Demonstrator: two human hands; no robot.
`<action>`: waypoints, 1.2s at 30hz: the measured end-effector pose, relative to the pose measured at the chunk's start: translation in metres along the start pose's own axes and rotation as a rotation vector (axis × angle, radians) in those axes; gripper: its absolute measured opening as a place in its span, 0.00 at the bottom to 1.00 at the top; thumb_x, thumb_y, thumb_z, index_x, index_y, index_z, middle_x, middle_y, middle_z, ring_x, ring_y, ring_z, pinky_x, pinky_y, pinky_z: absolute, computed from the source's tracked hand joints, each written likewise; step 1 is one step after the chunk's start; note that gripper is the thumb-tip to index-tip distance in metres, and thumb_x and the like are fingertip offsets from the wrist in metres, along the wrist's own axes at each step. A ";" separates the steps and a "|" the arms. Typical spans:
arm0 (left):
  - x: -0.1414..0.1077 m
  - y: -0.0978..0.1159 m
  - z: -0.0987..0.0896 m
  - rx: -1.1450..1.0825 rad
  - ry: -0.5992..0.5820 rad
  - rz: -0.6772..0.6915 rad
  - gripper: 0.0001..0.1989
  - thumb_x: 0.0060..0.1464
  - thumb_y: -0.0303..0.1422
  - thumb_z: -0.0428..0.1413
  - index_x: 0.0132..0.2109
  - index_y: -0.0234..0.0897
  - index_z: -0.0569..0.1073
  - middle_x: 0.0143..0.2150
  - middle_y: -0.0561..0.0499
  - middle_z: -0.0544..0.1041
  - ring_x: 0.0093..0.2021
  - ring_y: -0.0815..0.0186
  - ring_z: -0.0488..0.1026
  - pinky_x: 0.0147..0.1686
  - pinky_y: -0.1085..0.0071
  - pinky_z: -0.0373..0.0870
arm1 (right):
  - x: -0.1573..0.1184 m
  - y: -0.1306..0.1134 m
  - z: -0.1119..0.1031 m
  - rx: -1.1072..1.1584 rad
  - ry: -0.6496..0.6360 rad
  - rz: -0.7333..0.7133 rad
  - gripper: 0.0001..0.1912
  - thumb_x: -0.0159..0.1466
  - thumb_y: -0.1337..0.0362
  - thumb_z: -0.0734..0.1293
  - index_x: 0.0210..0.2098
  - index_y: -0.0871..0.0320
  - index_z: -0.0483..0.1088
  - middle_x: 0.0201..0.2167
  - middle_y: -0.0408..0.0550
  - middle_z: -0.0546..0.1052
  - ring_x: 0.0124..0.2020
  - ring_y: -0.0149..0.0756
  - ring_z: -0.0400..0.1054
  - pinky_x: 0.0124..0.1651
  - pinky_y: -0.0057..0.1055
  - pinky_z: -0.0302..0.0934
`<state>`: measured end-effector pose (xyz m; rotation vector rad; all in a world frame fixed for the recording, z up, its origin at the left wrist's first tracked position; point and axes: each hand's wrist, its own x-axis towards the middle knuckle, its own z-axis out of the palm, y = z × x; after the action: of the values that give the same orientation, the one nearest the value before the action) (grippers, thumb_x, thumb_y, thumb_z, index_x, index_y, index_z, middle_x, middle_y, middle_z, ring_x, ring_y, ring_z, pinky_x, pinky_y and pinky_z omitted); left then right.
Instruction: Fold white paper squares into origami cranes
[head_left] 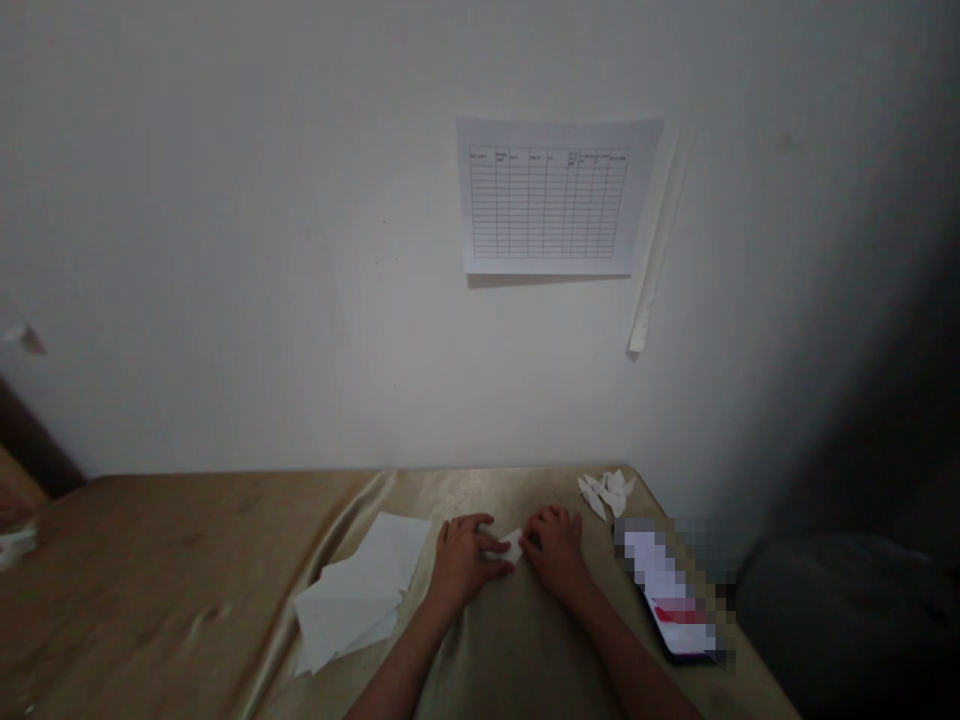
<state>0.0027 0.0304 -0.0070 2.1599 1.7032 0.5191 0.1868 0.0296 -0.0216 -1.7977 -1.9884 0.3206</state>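
A small piece of folded white paper (513,547) lies on the cloth-covered table between my two hands. My left hand (469,560) is at its left side, with thumb and forefinger pinching its edge and the other fingers spread on the cloth. On the paper's right side, my right hand (555,545) holds the other edge between its fingertips. Left of my left hand is a loose stack of white paper sheets (360,590). Beyond my right hand lie several small folded white paper pieces (607,492).
A phone (671,595), partly pixelated, rests near the right edge of the table (172,560). On the wall behind hang a printed table sheet (551,200) and a narrow white strip (660,250). A dark rounded object (840,620) stands at the lower right.
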 end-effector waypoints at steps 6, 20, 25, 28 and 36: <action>0.001 0.000 0.001 0.003 0.003 0.002 0.15 0.42 0.45 0.69 0.41 0.59 0.83 0.61 0.57 0.74 0.63 0.53 0.66 0.66 0.54 0.54 | -0.001 -0.001 0.001 0.000 0.003 -0.009 0.07 0.65 0.62 0.64 0.36 0.53 0.75 0.49 0.50 0.76 0.59 0.49 0.58 0.65 0.55 0.36; -0.005 0.002 0.008 0.019 0.045 0.029 0.18 0.42 0.48 0.68 0.43 0.56 0.82 0.60 0.53 0.74 0.63 0.51 0.64 0.67 0.45 0.46 | 0.002 0.004 0.004 0.012 0.034 -0.016 0.07 0.65 0.61 0.64 0.37 0.52 0.75 0.49 0.49 0.76 0.60 0.49 0.57 0.66 0.56 0.33; -0.006 0.004 0.006 0.009 0.034 0.027 0.16 0.44 0.49 0.67 0.42 0.55 0.82 0.60 0.53 0.73 0.63 0.50 0.64 0.68 0.43 0.42 | 0.003 0.005 0.002 0.001 0.016 -0.029 0.07 0.65 0.60 0.65 0.37 0.51 0.76 0.49 0.49 0.76 0.60 0.49 0.57 0.66 0.55 0.35; -0.005 0.004 0.008 0.005 0.051 0.026 0.13 0.48 0.49 0.65 0.40 0.55 0.82 0.59 0.54 0.74 0.63 0.51 0.64 0.68 0.42 0.42 | 0.003 0.004 0.001 0.000 0.018 -0.034 0.07 0.65 0.60 0.65 0.37 0.51 0.76 0.49 0.50 0.76 0.61 0.50 0.57 0.66 0.55 0.35; -0.004 0.005 0.012 0.039 0.052 0.030 0.15 0.45 0.45 0.67 0.43 0.56 0.80 0.59 0.53 0.72 0.63 0.51 0.63 0.67 0.40 0.41 | 0.006 0.004 0.002 0.007 0.028 -0.027 0.06 0.64 0.61 0.67 0.36 0.51 0.77 0.48 0.50 0.76 0.61 0.51 0.57 0.66 0.58 0.33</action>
<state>0.0117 0.0252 -0.0150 2.2212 1.7240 0.5596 0.1890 0.0363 -0.0244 -1.7603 -1.9879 0.2923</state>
